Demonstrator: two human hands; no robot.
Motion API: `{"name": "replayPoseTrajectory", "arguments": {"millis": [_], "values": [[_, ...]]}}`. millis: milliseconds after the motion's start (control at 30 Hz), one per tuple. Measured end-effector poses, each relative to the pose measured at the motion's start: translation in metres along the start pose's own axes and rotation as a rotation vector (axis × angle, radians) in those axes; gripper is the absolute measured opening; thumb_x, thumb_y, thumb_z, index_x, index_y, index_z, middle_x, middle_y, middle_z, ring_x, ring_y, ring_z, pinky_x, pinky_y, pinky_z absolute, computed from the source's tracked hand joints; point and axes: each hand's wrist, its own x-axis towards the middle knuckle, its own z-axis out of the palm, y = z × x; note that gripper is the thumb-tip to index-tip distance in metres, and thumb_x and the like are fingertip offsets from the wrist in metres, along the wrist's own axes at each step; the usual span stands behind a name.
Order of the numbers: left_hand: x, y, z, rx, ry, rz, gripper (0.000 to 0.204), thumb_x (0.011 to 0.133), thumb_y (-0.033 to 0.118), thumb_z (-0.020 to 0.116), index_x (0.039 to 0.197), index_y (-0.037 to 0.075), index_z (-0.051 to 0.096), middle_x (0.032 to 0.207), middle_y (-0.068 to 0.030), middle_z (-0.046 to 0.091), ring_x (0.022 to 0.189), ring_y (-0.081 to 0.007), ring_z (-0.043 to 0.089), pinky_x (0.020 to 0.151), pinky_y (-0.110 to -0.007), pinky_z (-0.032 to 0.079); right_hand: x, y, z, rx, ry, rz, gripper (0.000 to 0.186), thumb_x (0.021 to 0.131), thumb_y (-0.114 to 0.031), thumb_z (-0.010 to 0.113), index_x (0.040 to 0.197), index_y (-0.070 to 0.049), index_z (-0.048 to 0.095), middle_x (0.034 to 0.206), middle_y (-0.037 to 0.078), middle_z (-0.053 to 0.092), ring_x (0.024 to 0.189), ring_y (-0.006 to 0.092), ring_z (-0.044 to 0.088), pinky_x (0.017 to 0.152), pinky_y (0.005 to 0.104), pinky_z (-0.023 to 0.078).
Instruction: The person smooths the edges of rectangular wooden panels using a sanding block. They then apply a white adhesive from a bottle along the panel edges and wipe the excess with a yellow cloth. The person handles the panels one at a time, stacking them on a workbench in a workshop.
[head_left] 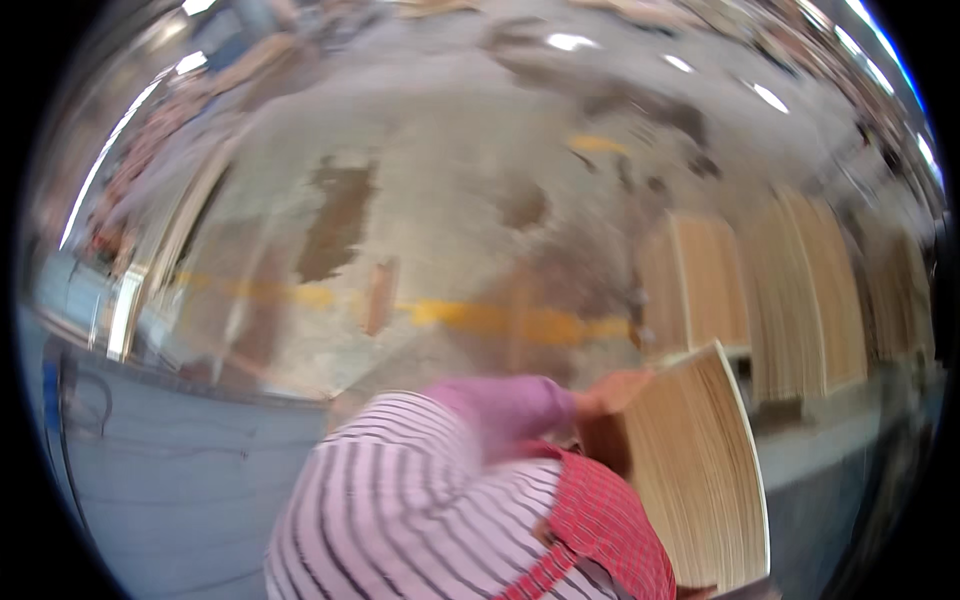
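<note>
My left hand (602,398), blurred at the end of a pink-purple sleeve, is closed on the upper left part of a wood-grain panel (680,470) with a pale edge. The panel stands tilted at the lower right, beside my striped clothing and red checked cloth. At the bottom edge, below the panel, a small skin-coloured bit may be part of my right hand (697,591); its fingers cannot be made out.
Stacks of wooden boards (805,300) stand on the right. A blue-grey metal surface (170,480) fills the lower left, with pale rails (128,300) behind it. The concrete floor (430,200) has yellow lines and dark stains.
</note>
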Motion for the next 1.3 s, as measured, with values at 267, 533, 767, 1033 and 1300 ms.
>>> {"name": "replayPoseTrajectory", "arguments": {"millis": [267, 533, 767, 1033, 1300], "values": [[0.106, 0.076, -0.043, 0.051, 0.148, -0.177, 0.065, 0.093, 0.061, 0.028, 0.12, 0.01, 0.059, 0.113, -0.02, 0.061, 0.109, -0.036, 0.056, 0.092, -0.04, 0.042, 0.094, 0.002, 0.22, 0.053, -0.604, 0.17, 0.064, 0.095, -0.052, 0.034, 0.124, 0.003, 0.049, 0.126, 0.021, 0.052, 0.114, 0.0321, 0.051, 0.098, 0.0386, 0.038], [0.26, 0.061, -0.044, 0.041, 0.342, -0.029, 0.053, 0.097, 0.049, 0.033, 0.108, 0.005, 0.061, 0.102, -0.0195, 0.064, 0.097, -0.0357, 0.059, 0.09, -0.04, 0.043, 0.179, -0.023, 0.338, 0.128, -0.823, 0.352, 0.061, 0.095, -0.05, 0.035, 0.12, 0.003, 0.051, 0.121, 0.021, 0.054, 0.109, 0.032, 0.053, 0.095, 0.04, 0.04], [0.369, 0.075, -0.03, 0.14, 0.112, -0.037, 0.06, 0.095, 0.055, 0.03, 0.115, 0.006, 0.059, 0.114, -0.0197, 0.061, 0.11, -0.0352, 0.055, 0.095, -0.038, 0.039, 0.221, -0.044, 0.386, 0.238, -0.777, 0.422, 0.058, 0.095, -0.049, 0.035, 0.115, 0.003, 0.052, 0.117, 0.021, 0.056, 0.105, 0.0319, 0.055, 0.093, 0.0413, 0.043], [0.505, 0.086, 0.015, 0.231, -0.336, 0.072, 0.046, 0.095, 0.041, 0.038, 0.111, 0.005, 0.061, 0.113, -0.0183, 0.061, 0.106, -0.037, 0.056, 0.091, -0.043, 0.043, 0.271, -0.042, 0.44, 0.343, -0.55, 0.532, 0.056, 0.095, -0.047, 0.036, 0.11, 0.003, 0.054, 0.112, 0.021, 0.059, 0.1, 0.0318, 0.058, 0.09, 0.0426, 0.045], [0.603, -0.017, 0.067, 0.13, -0.653, 0.196, 0.034, 0.094, 0.029, 0.043, 0.094, 0.0, 0.061, 0.093, -0.0207, 0.062, 0.088, -0.0348, 0.06, 0.079, -0.045, 0.048, 0.256, 0.004, 0.349, 0.6, -0.063, 0.675, 0.053, 0.095, -0.046, 0.036, 0.106, 0.003, 0.056, 0.107, 0.02, 0.061, 0.095, 0.0317, 0.061, 0.087, 0.044, 0.048]]}}
